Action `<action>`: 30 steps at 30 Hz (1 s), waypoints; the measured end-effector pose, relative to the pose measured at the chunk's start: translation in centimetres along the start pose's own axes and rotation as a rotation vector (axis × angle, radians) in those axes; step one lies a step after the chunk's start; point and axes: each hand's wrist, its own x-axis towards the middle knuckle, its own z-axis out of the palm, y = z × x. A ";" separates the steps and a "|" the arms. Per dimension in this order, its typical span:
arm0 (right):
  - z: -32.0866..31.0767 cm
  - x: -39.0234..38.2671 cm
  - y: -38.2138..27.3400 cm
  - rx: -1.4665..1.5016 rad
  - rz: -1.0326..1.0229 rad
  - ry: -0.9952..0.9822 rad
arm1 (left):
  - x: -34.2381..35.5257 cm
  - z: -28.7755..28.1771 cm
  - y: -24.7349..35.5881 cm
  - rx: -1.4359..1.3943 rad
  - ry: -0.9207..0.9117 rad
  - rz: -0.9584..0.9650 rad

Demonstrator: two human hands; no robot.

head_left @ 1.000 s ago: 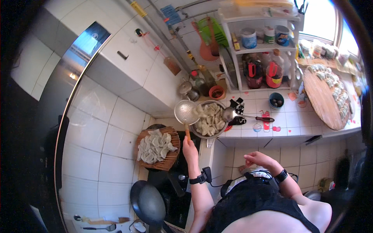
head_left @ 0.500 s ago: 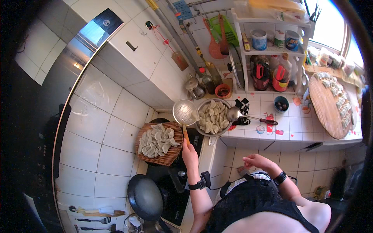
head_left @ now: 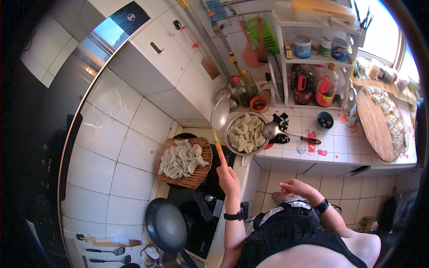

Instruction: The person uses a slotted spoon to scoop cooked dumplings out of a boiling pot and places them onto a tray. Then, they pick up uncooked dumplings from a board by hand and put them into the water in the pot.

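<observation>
My left hand (head_left: 229, 182) is closed around the yellow handle of a skimmer (head_left: 220, 114), whose perforated metal head is tilted up beside a metal bowl (head_left: 256, 153). Plump dumplings (head_left: 246, 133) fill that bowl, and a metal ladle (head_left: 271, 130) rests across its right edge, dark handle on the counter. To the left of the skimmer handle, a round slatted mat (head_left: 202, 175) bears a heap of dumplings (head_left: 182, 158) above the stove. My right hand (head_left: 296, 186) hangs in front of my body with its fingers curled in, and no object shows in it.
A black wok (head_left: 166, 224) stands on the near part of the black glass stove (head_left: 209, 239). On the counter are a small dark bowl (head_left: 325, 120), an orange pot (head_left: 258, 104), bottles, and a white shelf rack (head_left: 315, 58). A round board (head_left: 380, 134) with rows of dumplings is at right.
My left hand has drawn back toward me and slightly right. The skimmer's head has turned from facing up to a steep tilt. My right hand has stayed put.
</observation>
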 end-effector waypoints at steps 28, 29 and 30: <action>10.6 2.3 -8.6 -0.001 -0.222 -0.138 | -10.3 0.1 3.4 -0.197 0.007 0.148; 10.6 2.2 -8.1 -0.003 -0.219 -0.133 | -10.5 0.4 3.0 -0.203 0.006 0.147; 10.6 2.3 -7.6 0.018 -0.265 -0.122 | -10.6 0.8 2.5 -0.197 -0.012 0.197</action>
